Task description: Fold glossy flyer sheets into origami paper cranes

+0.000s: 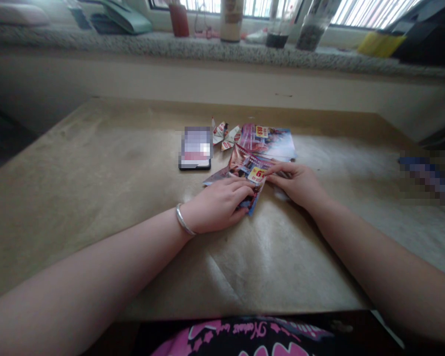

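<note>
A colourful printed paper sheet (241, 159), folded into a pointed shape with a yellow price label, lies on the table in front of me. My left hand (220, 203) rests over its lower left part, palm down and fingers stretched across it. With thumb and fingertips, my right hand (298, 183) pinches the paper's right edge beside the label. Just beyond the folded sheet are more printed paper sheets (276, 142), lying flat. A small folded paper figure (227, 136) with white and red pointed wings sits to their left.
A phone (195, 148) with a blurred screen lies left of the papers. The table (107, 168) has a glossy tan cover. At the far right lies a blurred blue object (430, 178). Bottles and jars stand on the stone windowsill (196, 48) behind.
</note>
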